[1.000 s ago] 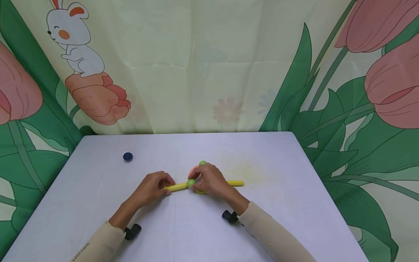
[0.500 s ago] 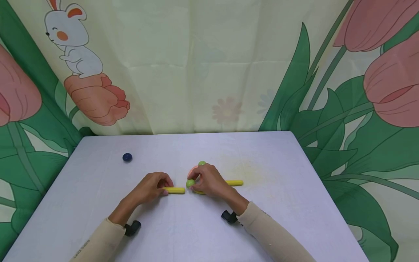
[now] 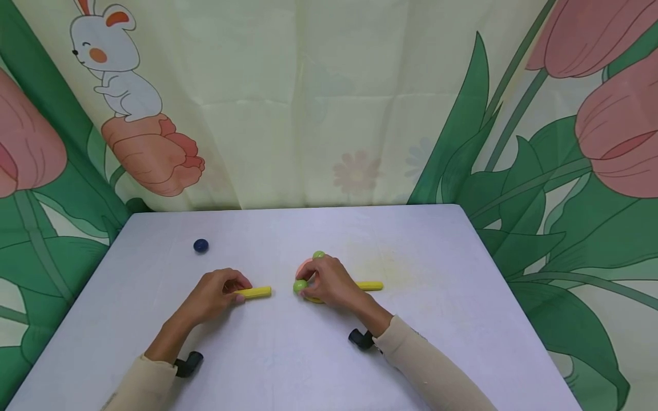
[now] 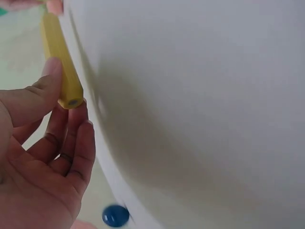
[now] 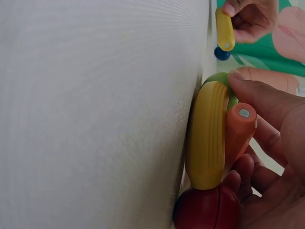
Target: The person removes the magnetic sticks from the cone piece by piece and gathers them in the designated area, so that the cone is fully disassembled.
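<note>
My left hand [image 3: 213, 295] pinches a straight yellow magnetic rod [image 3: 256, 293] between thumb and fingertips; in the left wrist view a grey metal disc shows in the rod's near end. My right hand [image 3: 331, 282] holds a green ball [image 3: 300, 286] of a joined piece on the table. In the right wrist view a ridged, curved yellow rod [image 5: 207, 136] runs from that ball to a red ball [image 5: 205, 209], beside an orange rod [image 5: 239, 131]. A second green ball [image 3: 318, 254] shows past the right fingers, and another yellow rod [image 3: 371, 285] sticks out right. A gap separates the held rod from the piece.
A dark blue ball [image 3: 201, 245] lies alone toward the back left of the white-covered table [image 3: 288, 365]. A printed curtain [image 3: 267, 103] with flowers and a rabbit hangs behind the table's far edge.
The yellow rod, touching the green ball a second ago, has come away and moved left with my left hand. My right hand and the joined piece have stayed nearly still.
</note>
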{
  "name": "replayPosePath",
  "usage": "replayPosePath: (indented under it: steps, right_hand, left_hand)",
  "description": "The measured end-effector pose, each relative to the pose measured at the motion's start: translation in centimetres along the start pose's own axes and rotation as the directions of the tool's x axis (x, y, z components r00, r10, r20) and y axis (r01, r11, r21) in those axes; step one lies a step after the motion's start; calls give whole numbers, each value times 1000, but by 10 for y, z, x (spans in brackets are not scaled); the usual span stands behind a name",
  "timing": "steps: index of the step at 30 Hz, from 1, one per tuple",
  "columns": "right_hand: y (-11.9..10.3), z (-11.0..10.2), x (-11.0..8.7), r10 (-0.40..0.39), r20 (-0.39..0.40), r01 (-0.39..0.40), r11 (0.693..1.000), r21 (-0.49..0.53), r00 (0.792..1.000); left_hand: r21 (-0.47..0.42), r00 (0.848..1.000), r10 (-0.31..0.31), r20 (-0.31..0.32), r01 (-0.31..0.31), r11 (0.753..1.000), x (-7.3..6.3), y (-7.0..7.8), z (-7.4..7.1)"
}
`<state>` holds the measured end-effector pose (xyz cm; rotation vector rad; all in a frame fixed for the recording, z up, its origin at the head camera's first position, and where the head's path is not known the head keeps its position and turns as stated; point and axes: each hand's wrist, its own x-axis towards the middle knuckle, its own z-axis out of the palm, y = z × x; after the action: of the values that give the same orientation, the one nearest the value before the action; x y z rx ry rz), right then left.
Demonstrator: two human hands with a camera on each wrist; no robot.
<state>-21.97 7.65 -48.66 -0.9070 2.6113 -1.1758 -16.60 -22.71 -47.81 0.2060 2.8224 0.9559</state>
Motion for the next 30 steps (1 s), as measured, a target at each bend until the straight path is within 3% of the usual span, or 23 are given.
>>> replayPosePath:
  steps: [9,23,30]
  right_hand:
    - [1,0,-1,-20,-7,20,1000,-7,1000]
    - [2,1,0,-23,-11,22,999,-23,1000]
    - [2,1,0,-22,-16,22,1000,-15,1000]
  left_hand:
    - [40,996,-69,-57,71,997,-16,-27,-26]
    - [121,994,-71,-83,81,989,-33,-75,-61]
    - [127,993,-96,-73,105,986,-34,-84,-68]
